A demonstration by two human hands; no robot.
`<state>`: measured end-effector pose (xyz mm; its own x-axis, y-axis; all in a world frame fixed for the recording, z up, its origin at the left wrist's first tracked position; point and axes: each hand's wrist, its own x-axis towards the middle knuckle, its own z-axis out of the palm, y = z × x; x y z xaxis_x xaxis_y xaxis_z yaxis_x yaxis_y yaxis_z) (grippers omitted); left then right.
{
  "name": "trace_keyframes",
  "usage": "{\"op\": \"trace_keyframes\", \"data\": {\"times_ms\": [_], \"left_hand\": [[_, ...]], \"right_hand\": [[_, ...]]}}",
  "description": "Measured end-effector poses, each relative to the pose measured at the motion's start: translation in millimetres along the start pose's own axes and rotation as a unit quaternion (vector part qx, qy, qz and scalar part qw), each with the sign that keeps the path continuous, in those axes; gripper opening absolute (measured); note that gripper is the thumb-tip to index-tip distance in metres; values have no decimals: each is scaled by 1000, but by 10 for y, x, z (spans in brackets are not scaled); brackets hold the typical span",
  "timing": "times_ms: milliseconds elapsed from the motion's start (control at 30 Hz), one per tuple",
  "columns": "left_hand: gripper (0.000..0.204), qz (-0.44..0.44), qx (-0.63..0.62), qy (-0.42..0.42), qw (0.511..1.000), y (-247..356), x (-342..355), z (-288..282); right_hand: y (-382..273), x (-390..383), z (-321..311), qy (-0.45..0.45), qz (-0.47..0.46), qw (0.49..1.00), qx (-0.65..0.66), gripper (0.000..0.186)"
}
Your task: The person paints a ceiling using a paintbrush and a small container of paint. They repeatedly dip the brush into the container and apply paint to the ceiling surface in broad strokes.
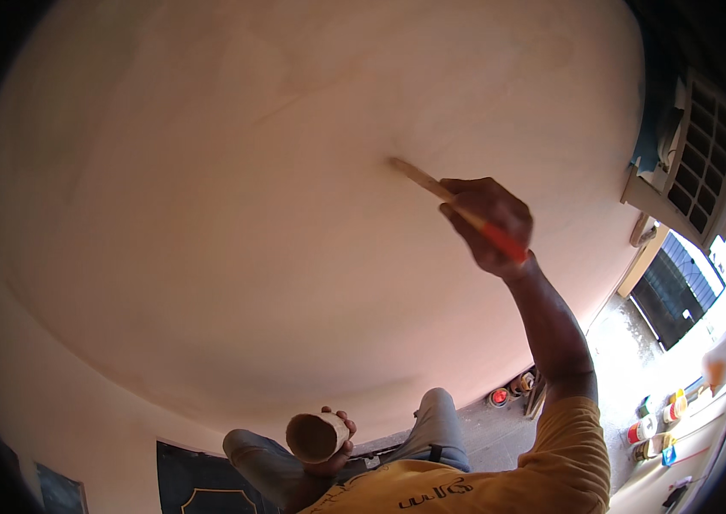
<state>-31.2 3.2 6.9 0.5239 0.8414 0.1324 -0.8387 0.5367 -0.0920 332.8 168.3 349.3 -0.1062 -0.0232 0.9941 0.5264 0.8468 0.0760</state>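
My right hand (493, 224) is raised to the pale pinkish wall (234, 197), its fingers closed around a paintbrush (419, 176) with a red handle end. The brush points up and to the left, and its tip meets the wall or comes very close to it. Low in front of my body, my left hand (329, 467) grips a beige round cup (312, 439) from its right side and below. The cup's mouth faces me, and what it contains cannot be made out.
Several paint cans (642, 429) and bottles stand at the lower right. A red-topped can (499, 397) sits by the wall's foot. An open window shutter (701, 158) juts out at the right, above a bright doorway. A dark panel (200, 480) is at lower left.
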Motion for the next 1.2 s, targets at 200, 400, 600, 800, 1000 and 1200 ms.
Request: {"op": "trace_keyframes", "data": {"times_ms": [200,400,600,800,1000,1200], "left_hand": [[53,-7,5,-6,1000,27,37,-8],[54,-5,-26,11,1000,2,4,-115],[59,-6,-9,20,1000,45,27,-61],[60,9,-8,-2,1000,8,51,-20],[58,-6,-22,-2,1000,112,30,-263],[49,1,39,-18,999,99,-15,-242]], "right_hand": [[1098,155,-1020,228,170,956,68,18],[1157,232,-1188,242,33,928,-281,21],[66,-496,246,-59,-124,964,-226,22],[95,-465,74,112,181,934,287,32],[1294,-69,-1328,324,127,938,5,12],[1131,-328,-668,188,38,970,-148,19]]}}
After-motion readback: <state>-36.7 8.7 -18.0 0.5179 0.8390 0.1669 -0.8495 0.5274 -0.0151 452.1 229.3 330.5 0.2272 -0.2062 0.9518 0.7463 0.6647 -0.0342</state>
